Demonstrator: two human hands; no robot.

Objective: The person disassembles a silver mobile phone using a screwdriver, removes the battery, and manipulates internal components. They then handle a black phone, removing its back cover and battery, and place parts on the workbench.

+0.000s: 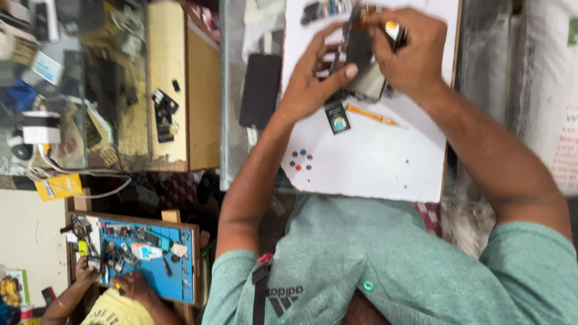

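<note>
My left hand (313,81) and my right hand (412,54) both grip a dark opened phone (363,63) above a white board (373,162). The left thumb presses on the phone's lower middle. My right hand's fingers curl over its top right edge, where a small shiny part (392,28) shows at the fingertips. Just below the phone, an orange screwdriver (370,114) and a small dark square part with a round blue mark (338,118) lie on the board. A cluster of tiny blue and red dots (300,160) sits at the board's lower left.
A black flat panel (260,90) lies left of the board on a glass counter (232,150). A wooden box (180,90) and a cluttered glass case (66,84) stand further left. At lower left another person's hands (129,283) work over a blue mat (174,265) with parts.
</note>
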